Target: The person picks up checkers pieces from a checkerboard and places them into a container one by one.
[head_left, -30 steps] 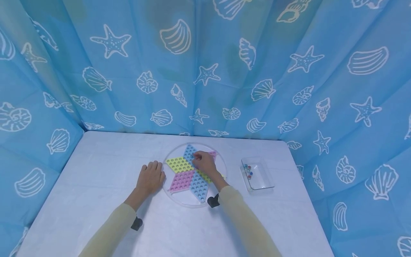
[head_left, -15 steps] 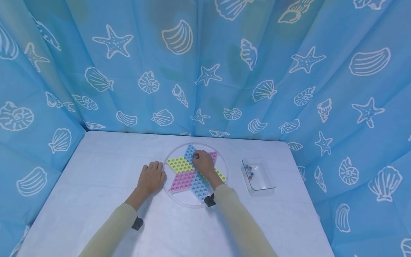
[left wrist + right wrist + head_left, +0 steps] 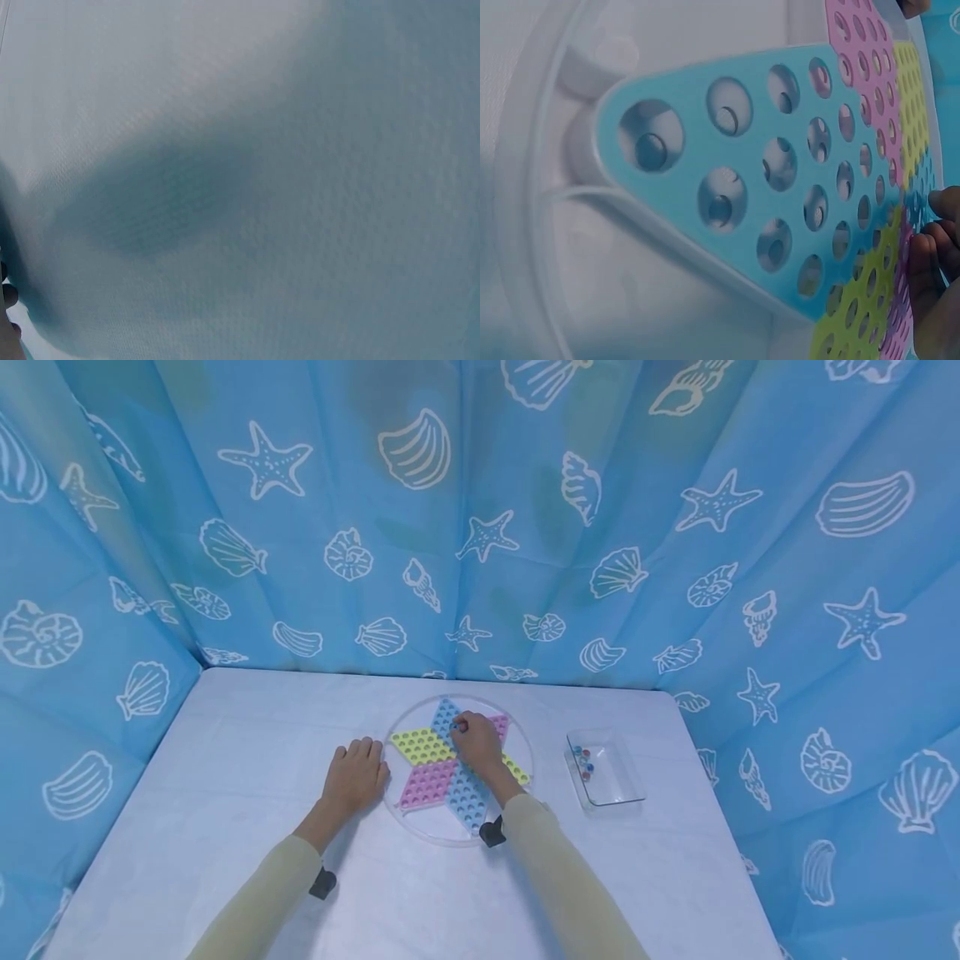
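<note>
A round clear Chinese checkers board carries a star of blue, yellow and pink holed sections. Over its far blue point, my right hand pinches a small blue marble between thumb and fingertips. The right wrist view has this hand at the right edge, low over the holes, where the marble is hard to make out. Just left of the board, my left hand rests on the table, holding nothing. Only a few of its fingertips enter the left wrist view.
To the right of the board stands a clear rectangular box with several coloured marbles in its left part. A white cloth covers the table. Blue curtains with shell prints enclose the back and sides.
My right hand stays over the board's far blue point, its fingers shifting only slightly with the marble. The left hand remains in place. The head view has drifted a little.
</note>
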Motion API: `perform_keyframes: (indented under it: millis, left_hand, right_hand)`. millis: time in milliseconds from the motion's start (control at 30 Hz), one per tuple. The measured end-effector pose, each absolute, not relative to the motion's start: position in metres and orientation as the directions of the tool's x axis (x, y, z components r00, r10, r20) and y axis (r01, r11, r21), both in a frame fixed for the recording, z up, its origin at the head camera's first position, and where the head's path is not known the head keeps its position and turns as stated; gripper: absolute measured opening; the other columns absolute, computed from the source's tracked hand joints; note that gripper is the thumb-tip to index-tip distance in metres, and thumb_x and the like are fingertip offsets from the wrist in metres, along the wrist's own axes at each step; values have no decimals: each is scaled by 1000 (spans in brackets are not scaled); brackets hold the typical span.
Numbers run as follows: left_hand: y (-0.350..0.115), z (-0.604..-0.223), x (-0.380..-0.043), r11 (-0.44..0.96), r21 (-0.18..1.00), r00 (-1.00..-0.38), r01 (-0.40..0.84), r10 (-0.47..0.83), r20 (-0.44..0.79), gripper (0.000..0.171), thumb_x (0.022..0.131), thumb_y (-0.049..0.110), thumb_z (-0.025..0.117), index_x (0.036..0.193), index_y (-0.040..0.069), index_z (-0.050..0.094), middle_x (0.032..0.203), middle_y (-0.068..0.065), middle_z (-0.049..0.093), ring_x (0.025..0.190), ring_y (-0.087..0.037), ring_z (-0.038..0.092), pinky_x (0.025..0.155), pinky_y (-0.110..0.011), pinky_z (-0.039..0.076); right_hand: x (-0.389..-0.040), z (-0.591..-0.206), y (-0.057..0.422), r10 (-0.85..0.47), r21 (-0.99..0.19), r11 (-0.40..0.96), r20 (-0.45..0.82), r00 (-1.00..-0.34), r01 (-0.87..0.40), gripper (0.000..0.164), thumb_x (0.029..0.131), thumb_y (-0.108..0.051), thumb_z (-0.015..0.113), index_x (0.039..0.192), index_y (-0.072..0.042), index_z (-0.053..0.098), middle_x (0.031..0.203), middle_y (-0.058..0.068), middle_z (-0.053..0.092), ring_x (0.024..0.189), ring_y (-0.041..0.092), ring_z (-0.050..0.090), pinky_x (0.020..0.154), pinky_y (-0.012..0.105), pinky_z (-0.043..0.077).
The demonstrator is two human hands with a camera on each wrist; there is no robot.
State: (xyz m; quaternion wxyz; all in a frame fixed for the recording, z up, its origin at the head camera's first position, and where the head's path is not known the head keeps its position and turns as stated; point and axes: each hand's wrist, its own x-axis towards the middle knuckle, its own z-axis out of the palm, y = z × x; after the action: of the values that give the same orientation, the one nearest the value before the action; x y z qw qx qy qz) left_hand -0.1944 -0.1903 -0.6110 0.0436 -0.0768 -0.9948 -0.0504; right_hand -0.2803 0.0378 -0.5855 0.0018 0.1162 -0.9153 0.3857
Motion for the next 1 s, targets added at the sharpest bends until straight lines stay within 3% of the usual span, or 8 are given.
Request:
perform_keyframes:
  millis: [300, 1000]
  left_hand:
    - [-188, -607, -194, 983, 88, -984, 161, 152, 95, 42, 101, 31, 45, 124, -2, 54, 105, -15, 53, 93, -28, 49, 80, -45, 42]
    - [-188, -605, -194, 982, 85, -984, 170, 165, 64, 42, 101, 31, 42, 123, -2, 53, 106, -16, 52, 93, -29, 48, 81, -45, 41]
  right_hand:
    - [-273, -575, 52, -251, -724, 651, 79, -965, -228, 21, 90, -9, 65, 109, -2, 70, 94, 7, 68, 88, 22, 64, 82, 38, 51]
    - [-258, -545, 116, -244, -747, 639, 31, -969, -185, 23, 93, -14, 70, 115, -6, 69, 97, 2, 66, 90, 16, 62, 84, 33, 51]
